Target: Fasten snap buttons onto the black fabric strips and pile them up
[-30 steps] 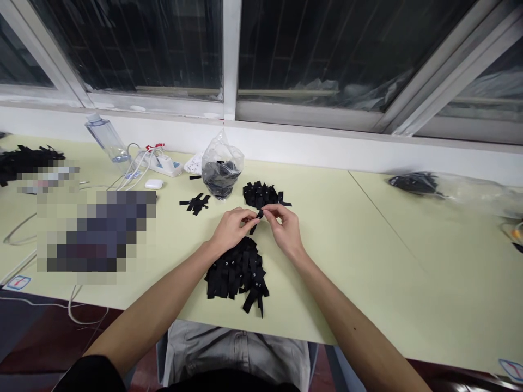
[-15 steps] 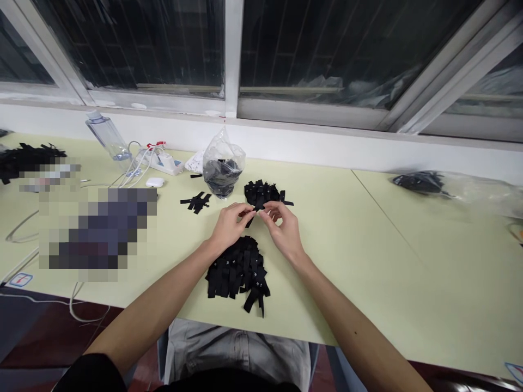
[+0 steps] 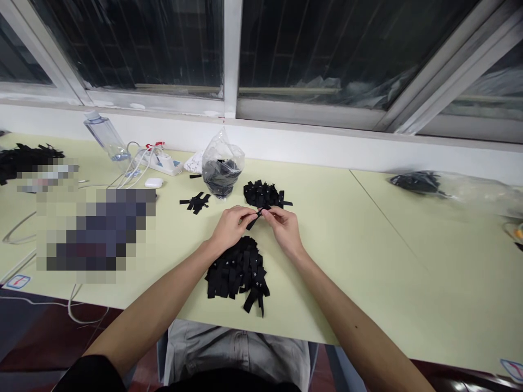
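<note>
Between my two hands is a short black fabric strip with a small white mark on it. My left hand pinches it from the left, thumb against fingers. From the right, my right hand pinches its upper end. Just beyond my fingertips lies a pile of black strips. Nearer to me, below my hands, a larger pile of black strips spreads on the table, several showing white letters. A few loose black strips lie to the left of my left hand.
A clear plastic bag with black pieces stands behind the piles. Further left are a white earphone case, a power strip with cables and a tilted clear bottle. Another plastic bag lies at the right on the pale table.
My right hand's fingers have closed in on the strip and drawn nearer to my left fingertips. The piles have not changed.
</note>
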Motion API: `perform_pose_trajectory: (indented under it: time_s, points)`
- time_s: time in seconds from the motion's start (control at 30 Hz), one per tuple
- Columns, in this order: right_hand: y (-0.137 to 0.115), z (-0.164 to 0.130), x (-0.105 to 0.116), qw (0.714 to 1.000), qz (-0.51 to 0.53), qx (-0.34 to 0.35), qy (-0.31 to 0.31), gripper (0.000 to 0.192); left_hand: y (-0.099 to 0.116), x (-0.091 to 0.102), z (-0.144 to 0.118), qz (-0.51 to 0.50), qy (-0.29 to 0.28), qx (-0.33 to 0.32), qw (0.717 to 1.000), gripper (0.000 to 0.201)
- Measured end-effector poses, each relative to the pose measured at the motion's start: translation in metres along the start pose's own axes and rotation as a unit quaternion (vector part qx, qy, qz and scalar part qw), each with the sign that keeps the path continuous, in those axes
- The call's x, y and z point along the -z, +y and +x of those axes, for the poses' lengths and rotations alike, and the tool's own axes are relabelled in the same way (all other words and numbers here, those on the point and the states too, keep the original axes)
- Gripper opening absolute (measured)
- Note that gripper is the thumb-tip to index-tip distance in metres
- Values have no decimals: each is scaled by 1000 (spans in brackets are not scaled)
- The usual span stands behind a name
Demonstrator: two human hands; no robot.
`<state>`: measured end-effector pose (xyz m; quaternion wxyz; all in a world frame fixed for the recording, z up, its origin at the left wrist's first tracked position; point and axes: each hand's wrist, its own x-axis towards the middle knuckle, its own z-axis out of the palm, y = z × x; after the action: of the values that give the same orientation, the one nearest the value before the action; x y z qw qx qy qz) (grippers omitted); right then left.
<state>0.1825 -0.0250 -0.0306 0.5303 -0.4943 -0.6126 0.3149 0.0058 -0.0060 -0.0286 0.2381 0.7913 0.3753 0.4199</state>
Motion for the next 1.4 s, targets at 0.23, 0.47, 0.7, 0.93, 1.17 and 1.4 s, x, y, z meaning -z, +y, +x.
perform_pose_trajectory:
  time_s: [0.23,0.47,0.7,0.93,1.17,1.4]
  points:
    - [3,2,0,998,49,-39,-6,34,1,0,-1,-4,3,14,1000,20]
    - [5,2,-3,993,99,-61,7,28,3,0,0,-35,32,15,999,17]
    - [1,0,-6,993,101,-59,12,29,3,-1,-1,-34,23,16,999,8]
    - [-9,-6,-1,991,-93,83,54,12,-1,-3,-1,-83,48,64,993,12]
    - [-11,-9,-4,977,-156,144,-1,11,1,-3,0,-110,33,66,991,12]
    - [-7,-9,-3,974,-174,145,10,10,2,-5,-2,-114,34,62,991,15]
